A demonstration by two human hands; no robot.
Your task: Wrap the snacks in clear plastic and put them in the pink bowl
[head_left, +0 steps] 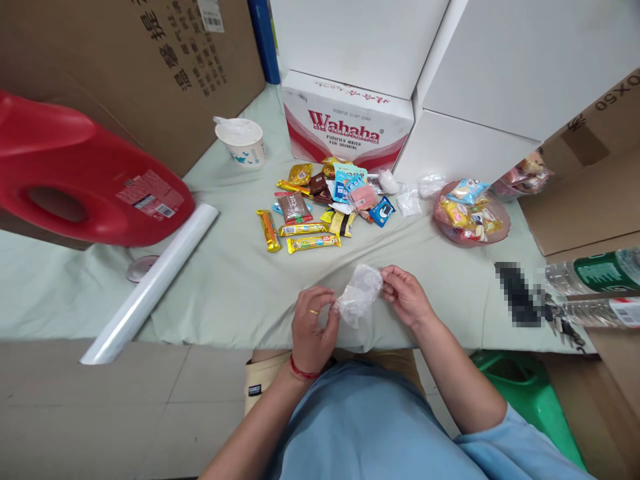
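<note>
Both my hands hold a crumpled clear plastic bag (358, 295) just above the near edge of a pale green cloth (225, 280). My left hand (311, 328), with a ring and a red wrist string, pinches the bag's lower left side. Pinching the bag's upper right corner is my right hand (406, 293). A pile of wrapped snacks (323, 200) lies on the cloth beyond the bag. To the right sits a filled clear bag of snacks (471, 213).
A red jug (75, 173) lies at the left beside a white roll (150, 287). A paper cup (243, 141) and a Wahaha box (345, 123) stand behind. White boxes (500, 67), cardboard boxes, water bottles (595, 273) and keys are at the right. A green stool (530, 400) is below.
</note>
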